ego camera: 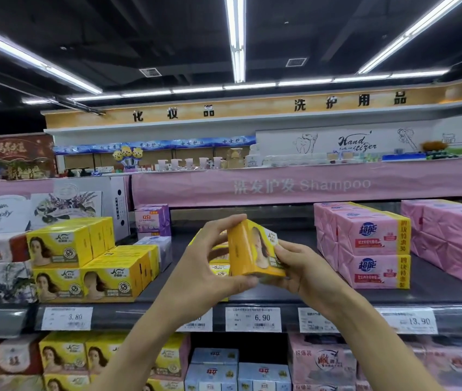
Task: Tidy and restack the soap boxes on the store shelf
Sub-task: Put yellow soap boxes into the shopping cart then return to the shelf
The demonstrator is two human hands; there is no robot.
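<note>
Soap box (248, 249) sits tilted between left hand (204, 268) and right hand (301, 268), both gripping it.

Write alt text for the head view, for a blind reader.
The left hand and right hand hold one yellow cardboard soap box at a dark store shelf. Matching yellow boxes are stacked at left, pink wrapped soap packs at right.
</note>
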